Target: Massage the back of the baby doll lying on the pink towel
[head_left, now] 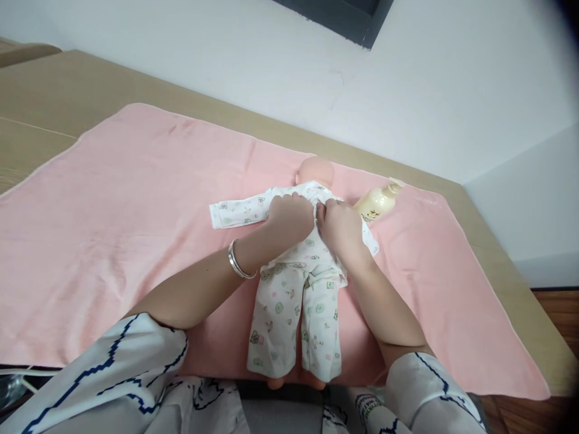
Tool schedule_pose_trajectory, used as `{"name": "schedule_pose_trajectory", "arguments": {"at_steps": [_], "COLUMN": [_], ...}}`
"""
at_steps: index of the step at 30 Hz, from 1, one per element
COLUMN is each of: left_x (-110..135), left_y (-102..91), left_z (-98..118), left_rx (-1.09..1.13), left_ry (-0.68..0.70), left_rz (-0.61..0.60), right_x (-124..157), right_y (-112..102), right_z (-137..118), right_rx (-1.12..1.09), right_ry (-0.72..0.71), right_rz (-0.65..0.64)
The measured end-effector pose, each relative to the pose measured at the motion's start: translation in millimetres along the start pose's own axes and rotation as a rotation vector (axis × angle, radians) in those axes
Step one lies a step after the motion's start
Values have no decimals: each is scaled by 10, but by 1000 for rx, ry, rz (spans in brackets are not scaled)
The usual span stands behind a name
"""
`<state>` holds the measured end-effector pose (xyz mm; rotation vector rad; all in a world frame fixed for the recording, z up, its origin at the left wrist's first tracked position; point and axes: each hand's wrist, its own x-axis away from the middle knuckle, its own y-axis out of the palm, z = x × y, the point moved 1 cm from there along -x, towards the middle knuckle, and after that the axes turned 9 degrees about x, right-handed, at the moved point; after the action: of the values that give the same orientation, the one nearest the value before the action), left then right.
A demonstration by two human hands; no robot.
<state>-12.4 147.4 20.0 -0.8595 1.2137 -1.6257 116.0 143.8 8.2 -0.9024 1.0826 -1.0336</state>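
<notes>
From where I stand, a doll (pixel 316 170) lies stretched out on a pink cloth (pixel 158 211) that covers much of the wooden table (pixel 113 84), its bald head toward the wall (pixel 203 48) and its feet (pixel 274 383) close to the person's lap. It wears a white shirt (pixel 310 246) and matching trousers (pixel 278 307), both printed with small green and brown figures. The person's left hand (pixel 292 216) and right hand (pixel 344 226) meet at the shirt's upper middle, just below the neckline, knuckles up and almost touching. On each hand the fingers are curled in tight, pinching the shirt's fabric between them, though the left hand's fingertips are hidden from view. One shirt sleeve (pixel 239 212) reaches straight out past the left hand; the other shows only partly beyond the right wrist. A silver bracelet (pixel 235 259) circles the left wrist. Just beyond the right hand is a pale yellow pump bottle (pixel 377 204), its pump pointing away from the doll.
</notes>
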Motion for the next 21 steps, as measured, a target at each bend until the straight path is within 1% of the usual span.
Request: {"name": "schedule_pose_trajectory", "arguments": {"at_steps": [1,4,7,9,11,12,15,17,19,21], "left_x": [-57,-258,-380,-367,-283,-224,-37,45,60,2], "left_y": [11,75,141,148,119,93,-3,-62,-91,-76], "left_z": [-59,-269,-391,-372,-283,-222,-35,42,49,-19], "left_rx": [11,105,190,163,94,52,-42,-53,-37,-23], "left_ry": [15,50,66,57,34,30,43,45,32,32], "left_rz": [7,108,121,137,160,146,22,-29,-55,-47], "right_x": [26,77,70,34,-22,-54,-147,-184,-183,-143], "right_y": [-25,-93,-117,-98,-55,-28,60,106,125,112], "right_z": [-13,-35,-19,16,65,93,173,200,191,143], "right_rx": [7,14,-21,-70,-123,-149,-228,-268,-266,-215], "right_ry": [-14,-54,-52,-44,-57,-71,-118,-142,-139,-114], "right_rz": [-16,-70,-94,-105,-110,-108,-85,-68,-58,-49]}}
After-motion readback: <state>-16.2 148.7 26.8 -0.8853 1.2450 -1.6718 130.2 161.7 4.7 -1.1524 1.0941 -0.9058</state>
